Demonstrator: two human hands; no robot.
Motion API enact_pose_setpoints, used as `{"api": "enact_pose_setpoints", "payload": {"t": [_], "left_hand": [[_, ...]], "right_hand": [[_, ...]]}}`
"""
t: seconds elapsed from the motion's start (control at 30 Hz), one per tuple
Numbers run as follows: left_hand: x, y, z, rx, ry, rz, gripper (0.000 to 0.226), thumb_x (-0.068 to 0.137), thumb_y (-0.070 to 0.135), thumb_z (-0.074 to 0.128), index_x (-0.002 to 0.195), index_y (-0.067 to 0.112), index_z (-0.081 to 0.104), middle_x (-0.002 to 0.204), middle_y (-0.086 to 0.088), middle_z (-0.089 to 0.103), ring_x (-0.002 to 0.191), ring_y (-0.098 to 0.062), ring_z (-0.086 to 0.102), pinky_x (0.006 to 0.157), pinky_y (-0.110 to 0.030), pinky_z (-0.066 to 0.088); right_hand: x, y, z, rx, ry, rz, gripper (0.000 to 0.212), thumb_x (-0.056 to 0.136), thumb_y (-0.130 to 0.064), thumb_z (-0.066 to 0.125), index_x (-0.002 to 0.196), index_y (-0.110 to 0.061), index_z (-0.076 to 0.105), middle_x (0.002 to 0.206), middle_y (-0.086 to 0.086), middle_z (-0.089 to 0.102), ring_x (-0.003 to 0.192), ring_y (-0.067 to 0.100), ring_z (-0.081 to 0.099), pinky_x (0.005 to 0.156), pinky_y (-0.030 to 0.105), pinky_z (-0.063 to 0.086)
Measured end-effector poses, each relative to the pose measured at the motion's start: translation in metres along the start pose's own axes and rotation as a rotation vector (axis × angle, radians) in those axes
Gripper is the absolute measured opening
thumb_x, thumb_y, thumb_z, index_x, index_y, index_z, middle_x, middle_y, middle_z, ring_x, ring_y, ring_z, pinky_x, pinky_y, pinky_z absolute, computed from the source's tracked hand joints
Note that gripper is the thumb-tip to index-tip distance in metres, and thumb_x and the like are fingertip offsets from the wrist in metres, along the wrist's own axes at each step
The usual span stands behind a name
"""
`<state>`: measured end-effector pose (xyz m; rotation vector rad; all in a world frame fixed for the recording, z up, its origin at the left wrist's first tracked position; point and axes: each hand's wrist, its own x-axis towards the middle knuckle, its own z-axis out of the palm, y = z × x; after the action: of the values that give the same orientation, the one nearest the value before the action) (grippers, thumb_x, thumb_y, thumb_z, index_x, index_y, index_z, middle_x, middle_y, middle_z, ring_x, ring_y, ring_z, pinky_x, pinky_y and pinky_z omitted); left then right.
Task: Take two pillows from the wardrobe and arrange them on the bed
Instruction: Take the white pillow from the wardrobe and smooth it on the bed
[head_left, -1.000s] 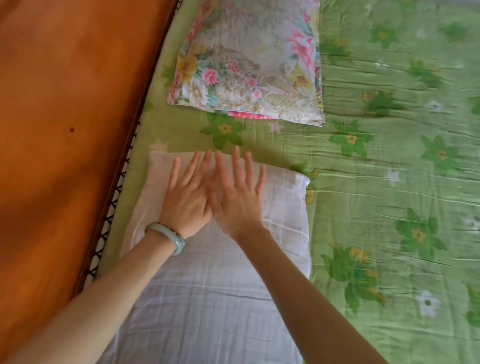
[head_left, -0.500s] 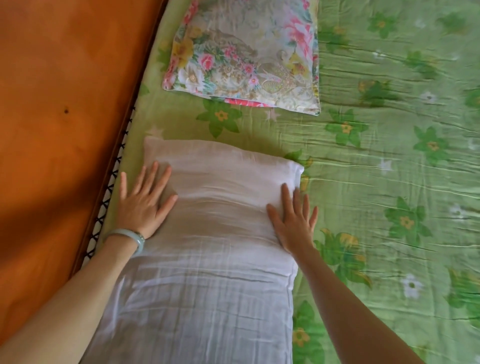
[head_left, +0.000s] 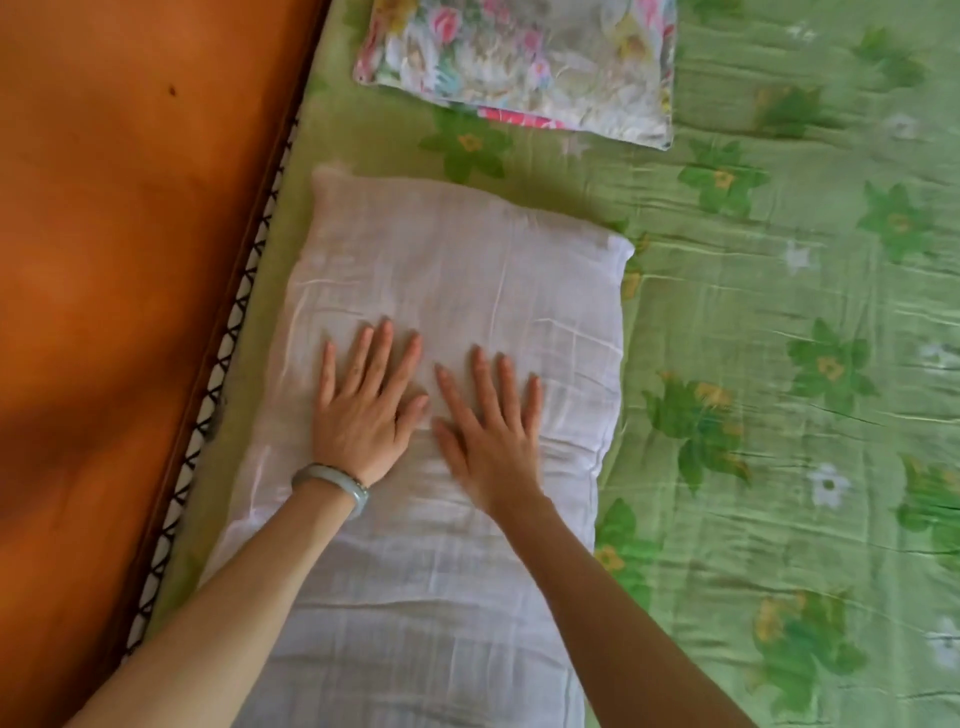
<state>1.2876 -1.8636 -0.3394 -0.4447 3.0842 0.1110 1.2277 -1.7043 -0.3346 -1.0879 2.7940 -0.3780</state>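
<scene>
A white pillow (head_left: 457, 270) lies flat on the bed's green flowered sheet (head_left: 779, 364), close to the left edge. Both palms press on its middle, side by side. My left hand (head_left: 363, 410), with a pale green bangle on the wrist, lies flat with fingers spread. My right hand (head_left: 488, 421) rests just to its right, fingers apart, slightly blurred. Beyond the white pillow, at the top of the view, a floral pillow (head_left: 524, 57) lies on the sheet, with a gap of sheet between the two pillows.
An orange-brown wooden board (head_left: 119, 260) runs along the bed's left side, with a dark criss-cross trim (head_left: 228, 364) at the mattress edge. The green sheet stretches wide to the right of both pillows.
My hands went from the pillow's far middle out to its left and right sides, then came back together on its middle, nearer to me.
</scene>
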Motion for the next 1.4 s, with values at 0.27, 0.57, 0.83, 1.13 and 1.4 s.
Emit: {"api": "enact_pose_setpoints", "payload": {"t": [0.27,0.57,0.83,1.13,1.4], "left_hand": [[-0.017,-0.071,0.032,0.111,-0.001,0.022,0.079,0.093,0.068,0.012,0.155,0.021,0.003,0.163,-0.003,0.003,0.150,-0.021,0.004,0.119,-0.045,-0.009],[-0.079,-0.024,0.000,-0.089,0.137,-0.154,0.062,0.100,0.042,0.012,0.154,0.014,0.001,0.161,-0.007,0.003,0.148,-0.021,0.000,0.118,-0.044,-0.012],[-0.142,0.003,0.037,0.056,-0.046,0.137,0.061,0.097,0.041,0.028,0.154,0.023,0.014,0.160,-0.009,0.018,0.148,-0.030,0.014,0.118,-0.057,0.001],[-0.192,-0.070,0.040,0.137,-0.224,-0.192,0.071,0.094,0.063,0.000,0.155,0.026,0.002,0.162,-0.004,0.000,0.149,-0.023,-0.004,0.114,-0.046,-0.022],[-0.240,-0.051,0.008,-0.016,-0.041,-0.212,0.065,0.094,0.036,0.021,0.154,0.012,0.011,0.160,-0.010,0.009,0.149,-0.019,-0.006,0.118,-0.048,-0.011]], "right_hand": [[-0.037,0.082,0.018,-0.111,-0.081,0.333,0.068,0.091,-0.065,0.026,0.148,-0.037,0.001,0.161,0.006,0.011,0.148,0.031,0.008,0.115,0.061,0.003],[-0.072,0.002,-0.010,0.034,0.155,0.302,0.061,0.095,-0.045,0.029,0.150,-0.022,0.017,0.156,0.019,0.023,0.144,0.039,0.018,0.113,0.063,0.009],[-0.134,-0.040,0.047,-0.060,-0.090,0.102,0.061,0.095,-0.049,0.042,0.150,-0.029,0.022,0.157,0.012,0.023,0.145,0.033,0.021,0.114,0.060,0.018],[-0.181,0.040,0.041,-0.132,-0.168,0.350,0.064,0.095,-0.058,0.027,0.149,-0.037,0.001,0.161,0.001,0.003,0.148,0.028,0.005,0.116,0.058,-0.001],[-0.216,-0.025,0.010,-0.011,-0.014,0.405,0.064,0.094,-0.049,0.030,0.150,-0.020,0.020,0.157,0.018,0.021,0.145,0.035,0.017,0.115,0.061,0.009]]}}
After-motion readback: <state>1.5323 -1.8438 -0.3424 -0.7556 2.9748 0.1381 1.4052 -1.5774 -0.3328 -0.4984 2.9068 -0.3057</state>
